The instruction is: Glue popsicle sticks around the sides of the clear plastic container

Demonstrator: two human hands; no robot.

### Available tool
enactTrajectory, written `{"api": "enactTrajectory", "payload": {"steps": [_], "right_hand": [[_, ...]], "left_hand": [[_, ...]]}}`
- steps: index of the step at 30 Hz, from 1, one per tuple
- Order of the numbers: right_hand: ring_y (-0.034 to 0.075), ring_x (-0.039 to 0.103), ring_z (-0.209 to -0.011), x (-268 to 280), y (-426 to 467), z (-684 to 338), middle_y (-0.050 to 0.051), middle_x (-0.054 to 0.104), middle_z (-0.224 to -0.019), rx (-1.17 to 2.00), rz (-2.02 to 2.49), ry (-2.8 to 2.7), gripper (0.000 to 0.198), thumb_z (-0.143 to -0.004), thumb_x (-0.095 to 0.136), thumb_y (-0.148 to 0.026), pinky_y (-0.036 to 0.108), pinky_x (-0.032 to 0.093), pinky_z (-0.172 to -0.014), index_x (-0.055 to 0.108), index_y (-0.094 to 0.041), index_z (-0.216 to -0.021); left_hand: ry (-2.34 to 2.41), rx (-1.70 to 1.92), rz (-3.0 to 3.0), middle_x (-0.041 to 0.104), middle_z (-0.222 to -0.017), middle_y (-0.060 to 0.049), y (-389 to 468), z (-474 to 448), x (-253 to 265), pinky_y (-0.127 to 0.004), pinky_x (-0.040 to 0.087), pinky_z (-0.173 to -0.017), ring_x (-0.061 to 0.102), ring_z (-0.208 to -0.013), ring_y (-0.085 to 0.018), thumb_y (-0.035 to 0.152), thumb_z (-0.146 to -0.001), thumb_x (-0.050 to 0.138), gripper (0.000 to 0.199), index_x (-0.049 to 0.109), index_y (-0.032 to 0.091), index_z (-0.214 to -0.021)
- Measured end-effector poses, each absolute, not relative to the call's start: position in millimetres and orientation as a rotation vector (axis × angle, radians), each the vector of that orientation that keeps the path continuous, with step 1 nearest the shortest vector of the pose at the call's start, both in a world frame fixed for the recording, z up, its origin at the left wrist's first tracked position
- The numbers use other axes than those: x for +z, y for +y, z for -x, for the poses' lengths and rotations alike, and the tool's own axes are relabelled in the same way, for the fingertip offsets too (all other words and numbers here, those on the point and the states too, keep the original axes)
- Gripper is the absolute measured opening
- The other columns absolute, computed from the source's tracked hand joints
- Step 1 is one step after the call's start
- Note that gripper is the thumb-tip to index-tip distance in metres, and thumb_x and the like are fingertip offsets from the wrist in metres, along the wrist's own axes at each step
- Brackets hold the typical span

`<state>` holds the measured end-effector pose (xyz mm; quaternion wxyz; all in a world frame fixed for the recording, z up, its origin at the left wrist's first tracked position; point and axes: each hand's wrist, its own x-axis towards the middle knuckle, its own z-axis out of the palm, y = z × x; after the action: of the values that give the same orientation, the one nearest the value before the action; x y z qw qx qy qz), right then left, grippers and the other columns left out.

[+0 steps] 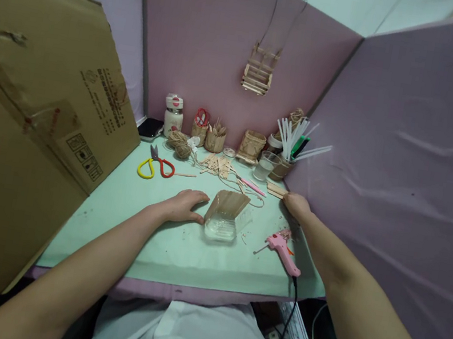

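A small clear plastic box (pixel 220 229) stands in the middle of the table, flat wooden craft sticks lining its back and left sides (pixel 227 201). My left hand (pixel 185 206) rests on the table just left of it, thumb and fingers apart, fingertips close to the box. At the right, my right hand (pixel 296 205) has its fingers closed on the near end of a few flat wooden craft sticks (pixel 275 190); its fingertips are partly hidden. Below that hand lies a pink glue gun (pixel 284 251), its nozzle pointing left.
Scissors (pixel 155 164) with yellow and red handles lie at left. Loose sticks (pixel 216 165), a pink-handled tool (pixel 253 187) and twine (pixel 181 144) lie farther back. Behind stand stick-covered holders (pixel 252 145), a glass (pixel 265 166) and glue sticks (pixel 290 137). A large cardboard box (pixel 41 133) borders the left.
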<state>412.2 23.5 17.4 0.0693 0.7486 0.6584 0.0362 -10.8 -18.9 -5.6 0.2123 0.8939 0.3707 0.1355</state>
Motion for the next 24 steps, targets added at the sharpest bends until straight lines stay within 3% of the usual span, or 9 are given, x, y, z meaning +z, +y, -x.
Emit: {"api": "enactTrajectory", "payload": {"steps": [5,8,11,14,17,21,24], "right_hand": [[0.020,0.064,-0.101,22.1,15.6,-406.3,0.009,0.063,-0.118,0.195,-2.293,2.069,0.033,-0.093,0.061,-0.036,0.040,0.054,-0.087,0.061,-0.014,-0.117],[0.019,0.063,-0.094,32.7,10.3,-401.1,0.013,0.068,-0.104,0.304,-2.382,2.153,0.016,-0.091,0.059,-0.025,0.033,0.050,-0.081,0.066,-0.011,-0.097],[0.021,0.062,-0.087,50.4,-3.1,-390.4,0.016,0.069,-0.094,0.454,-2.531,2.229,0.017,-0.088,0.050,-0.017,0.030,0.045,-0.073,0.065,-0.010,-0.091],[0.020,0.061,-0.081,64.4,-43.6,-364.1,0.012,0.068,-0.091,0.601,-2.696,2.296,0.024,-0.092,0.039,-0.019,0.030,0.044,-0.071,0.060,-0.012,-0.100],[0.016,0.058,-0.070,60.6,-109.7,-315.8,0.002,0.062,-0.076,0.662,-2.938,2.684,0.014,-0.090,0.046,-0.026,0.027,0.043,-0.067,0.058,-0.018,-0.089],[0.013,0.052,-0.061,27.5,-177.2,-234.6,-0.003,0.056,-0.067,0.180,-2.793,3.195,0.005,-0.084,0.053,-0.020,0.025,0.042,-0.062,0.055,-0.022,-0.080],[0.012,0.049,-0.060,-1.3,-185.2,-190.6,-0.004,0.053,-0.066,-0.333,-2.465,3.340,0.011,-0.084,0.051,-0.014,0.023,0.040,-0.058,0.053,-0.022,-0.077]], "left_hand": [[1.016,0.364,-2.494,0.055,-0.140,-0.011,-21.8,10.6,-2.7,-0.042,0.033,-0.111,0.049,-0.129,-0.031,0.051,-0.077,0.072,0.065,0.053,0.021,-0.131],[1.018,0.363,-2.494,0.056,-0.139,-0.011,-23.7,9.3,-2.0,-0.041,0.034,-0.110,0.049,-0.128,-0.030,0.050,-0.078,0.071,0.063,0.053,0.021,-0.131],[1.017,0.361,-2.491,0.058,-0.137,-0.011,-22.8,9.3,-2.7,-0.041,0.037,-0.107,0.052,-0.125,-0.031,0.048,-0.077,0.072,0.063,0.054,0.021,-0.130],[1.005,0.429,-2.428,0.060,-0.135,-0.011,-20.8,13.6,1.0,-0.040,0.042,-0.104,0.055,-0.123,-0.030,0.045,-0.073,0.076,0.064,0.057,0.020,-0.128],[1.020,0.779,-2.293,0.065,-0.128,-0.010,-25.2,19.8,14.8,-0.037,0.046,-0.099,0.059,-0.118,-0.028,0.040,-0.074,0.074,0.047,0.065,0.022,-0.117],[1.105,1.465,-1.859,0.072,-0.098,-0.006,-52.0,22.6,35.5,-0.030,0.051,-0.077,0.065,-0.087,-0.018,0.041,-0.083,0.063,0.027,0.070,0.019,-0.099],[1.060,1.463,-1.639,0.066,-0.071,-0.002,-80.2,23.2,38.8,-0.024,0.045,-0.060,0.057,-0.064,-0.012,0.043,-0.083,0.063,0.028,0.070,0.016,-0.083]]}}
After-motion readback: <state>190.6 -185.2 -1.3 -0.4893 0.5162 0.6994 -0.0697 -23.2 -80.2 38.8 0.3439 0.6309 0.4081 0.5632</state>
